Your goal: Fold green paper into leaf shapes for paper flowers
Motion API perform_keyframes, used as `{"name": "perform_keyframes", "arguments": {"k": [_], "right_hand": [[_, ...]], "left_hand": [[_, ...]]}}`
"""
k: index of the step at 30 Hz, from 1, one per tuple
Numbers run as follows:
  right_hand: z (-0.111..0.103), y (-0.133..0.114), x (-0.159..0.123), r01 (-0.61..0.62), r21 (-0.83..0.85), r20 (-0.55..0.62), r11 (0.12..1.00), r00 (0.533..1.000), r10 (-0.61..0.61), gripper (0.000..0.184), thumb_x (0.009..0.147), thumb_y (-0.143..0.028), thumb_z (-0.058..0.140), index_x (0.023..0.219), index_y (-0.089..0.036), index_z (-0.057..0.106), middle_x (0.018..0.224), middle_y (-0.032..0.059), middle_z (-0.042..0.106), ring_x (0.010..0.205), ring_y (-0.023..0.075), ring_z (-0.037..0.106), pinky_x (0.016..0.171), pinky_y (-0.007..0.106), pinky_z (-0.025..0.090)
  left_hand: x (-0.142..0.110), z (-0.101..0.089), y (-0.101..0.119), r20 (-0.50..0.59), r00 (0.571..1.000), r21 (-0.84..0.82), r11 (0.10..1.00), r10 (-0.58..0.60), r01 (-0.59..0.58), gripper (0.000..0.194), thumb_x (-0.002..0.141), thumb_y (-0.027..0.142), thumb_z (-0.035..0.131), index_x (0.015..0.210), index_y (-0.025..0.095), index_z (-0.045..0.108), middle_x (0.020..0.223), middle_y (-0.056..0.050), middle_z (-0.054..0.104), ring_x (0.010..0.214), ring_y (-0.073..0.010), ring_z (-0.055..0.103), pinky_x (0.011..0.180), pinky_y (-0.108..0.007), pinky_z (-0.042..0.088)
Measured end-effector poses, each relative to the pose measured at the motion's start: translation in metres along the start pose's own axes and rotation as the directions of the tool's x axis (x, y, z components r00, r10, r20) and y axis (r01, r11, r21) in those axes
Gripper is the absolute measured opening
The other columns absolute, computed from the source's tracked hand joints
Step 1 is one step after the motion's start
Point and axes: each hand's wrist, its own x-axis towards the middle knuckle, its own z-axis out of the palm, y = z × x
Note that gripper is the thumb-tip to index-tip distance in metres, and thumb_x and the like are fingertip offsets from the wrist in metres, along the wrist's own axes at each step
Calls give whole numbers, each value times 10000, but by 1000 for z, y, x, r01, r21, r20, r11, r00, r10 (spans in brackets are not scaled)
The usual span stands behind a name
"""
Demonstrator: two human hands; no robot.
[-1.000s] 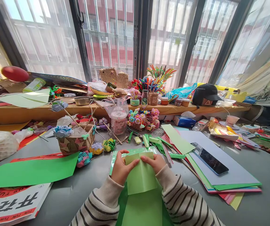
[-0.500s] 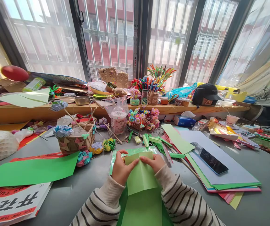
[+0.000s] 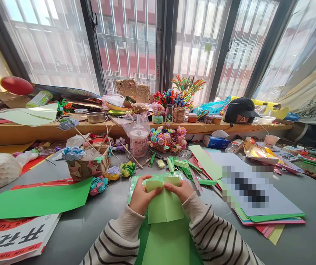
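A small light green sheet of paper (image 3: 165, 208), creased down its middle, is held up between both hands. My left hand (image 3: 142, 195) pinches its left half with the thumb across the front. My right hand (image 3: 180, 189) grips the right half the same way, the two thumb tips almost meeting at the crease. At the top edge the halves part at the crease; whether this is a fold or a tear I cannot tell. Beneath lies a larger light green sheet (image 3: 166, 244) over darker green paper (image 3: 142, 244). A clear plastic packet (image 3: 132, 184) shows behind my left hand.
Green paper scraps (image 3: 184, 165) and a ruler (image 3: 195, 179) lie beyond my hands. A stack of coloured paper (image 3: 279, 204) is at right, partly pixelated. At left are a flower basket (image 3: 87, 167) and a green sheet (image 3: 36, 200). A lidded cup (image 3: 139, 143) stands ahead.
The held paper's top edge now parts at the crease, where it ran together before. Its lower edge looks flatter and has shifted slightly. Both hands keep their pinch, nearly in place.
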Motion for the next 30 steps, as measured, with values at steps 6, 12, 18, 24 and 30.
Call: {"name": "perform_keyframes", "arguments": {"k": [6, 12, 18, 24, 30], "right_hand": [[2, 0, -2, -23, 51, -7, 998, 1000, 23, 318, 430, -366, 674, 602, -109, 598, 540, 30, 593, 480, 137, 534, 503, 255, 426], [1, 1, 0, -41, 57, 1, 998, 999, 41, 307, 438, -359, 671, 608, -113, 601, 558, 41, 600, 490, 142, 541, 503, 257, 428], [-2, 1, 0, -14, 68, 11, 998, 1000, 13, 314, 439, -366, 671, 619, -118, 605, 568, 39, 600, 500, 142, 541, 513, 261, 435], [-1, 1, -1, -10, 39, 27, 999, 1000, 9, 331, 419, -347, 683, 639, -112, 609, 566, 32, 594, 499, 135, 535, 500, 244, 427], [2, 1, -1, -37, 88, 19, 995, 999, 35, 355, 393, -346, 692, 635, -103, 603, 571, 38, 593, 498, 139, 532, 510, 256, 424]], "left_hand": [[-2, 3, -2, -44, 999, 1, 1000, 31, -31, 521, 452, 275, 689, 827, 196, 335, 518, 42, 552, 468, -139, 551, 437, -248, 447], [-2, 4, 0, -32, 999, -18, 1000, 15, -16, 532, 450, 285, 688, 857, 197, 357, 540, 20, 574, 479, -149, 562, 440, -263, 458], [-1, 2, 3, 7, 999, -40, 999, -37, 37, 562, 432, 295, 695, 876, 183, 370, 540, 15, 576, 508, -176, 578, 473, -285, 461], [-2, 2, 6, 5, 999, -19, 999, -50, 50, 588, 445, 292, 682, 912, 166, 347, 538, 24, 567, 500, -179, 577, 473, -291, 459], [-4, 4, 5, -19, 1000, -28, 1000, 5, -5, 545, 466, 287, 671, 878, 182, 329, 553, 27, 565, 499, -163, 571, 470, -275, 454]]}}
